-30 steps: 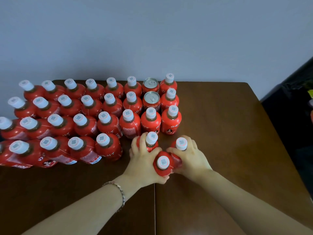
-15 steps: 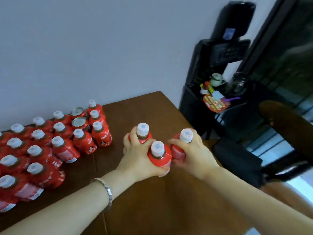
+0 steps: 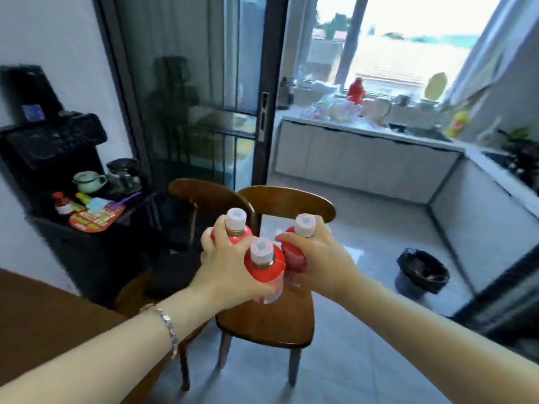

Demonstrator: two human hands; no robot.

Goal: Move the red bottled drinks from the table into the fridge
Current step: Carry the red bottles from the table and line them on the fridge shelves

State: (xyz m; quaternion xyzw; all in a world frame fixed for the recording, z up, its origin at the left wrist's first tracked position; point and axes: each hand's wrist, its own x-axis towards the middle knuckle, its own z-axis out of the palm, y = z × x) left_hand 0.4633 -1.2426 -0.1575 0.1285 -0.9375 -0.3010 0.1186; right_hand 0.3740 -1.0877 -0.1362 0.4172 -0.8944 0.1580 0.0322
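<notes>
Left hand [image 3: 230, 272]: fingers curled round two red bottles, the rear bottle [image 3: 237, 227] and the front bottle [image 3: 264, 265]. Right hand [image 3: 319, 258]: fingers wrapped round a third bottle [image 3: 293, 249]. All three are upright and tightly clustered, held in mid-air above a wooden chair [image 3: 271, 325], off the brown surface [image 3: 43, 316] at lower left.

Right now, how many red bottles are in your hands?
3. The left hand holds the back bottle and the front bottle. The right hand holds the third bottle. The hands might hide another one.
</notes>
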